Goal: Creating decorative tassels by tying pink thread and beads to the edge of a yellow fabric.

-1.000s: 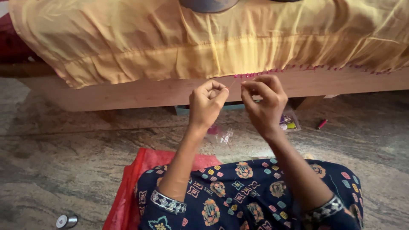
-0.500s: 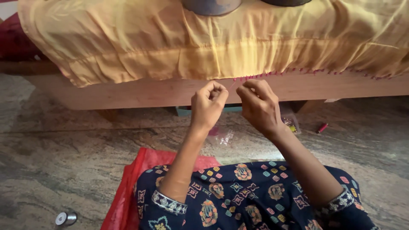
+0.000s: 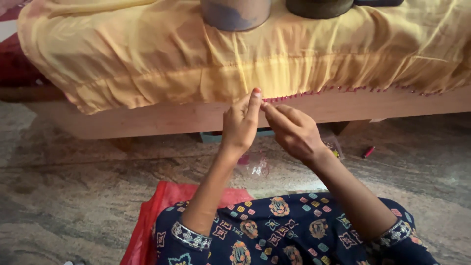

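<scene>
Pinching the yellow cloth's hem (image 3: pixel 274 100), the left hand (image 3: pixel 240 125) is raising its forefinger against the edge; the right hand (image 3: pixel 294 130), just beside it, is gripping the same spot; the pink beaded trim (image 3: pixel 343 91) is running sideways, rightward from the fingers.

clear plastic packet (image 3: pixel 255 167) on floor, colourful small packet (image 3: pixel 333 149) under bench

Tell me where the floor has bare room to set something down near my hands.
Bare floor lies left of the red cloth, and right beyond the small red object. It's crowded below the left hand and right hand, around the clear plastic bag.
</scene>
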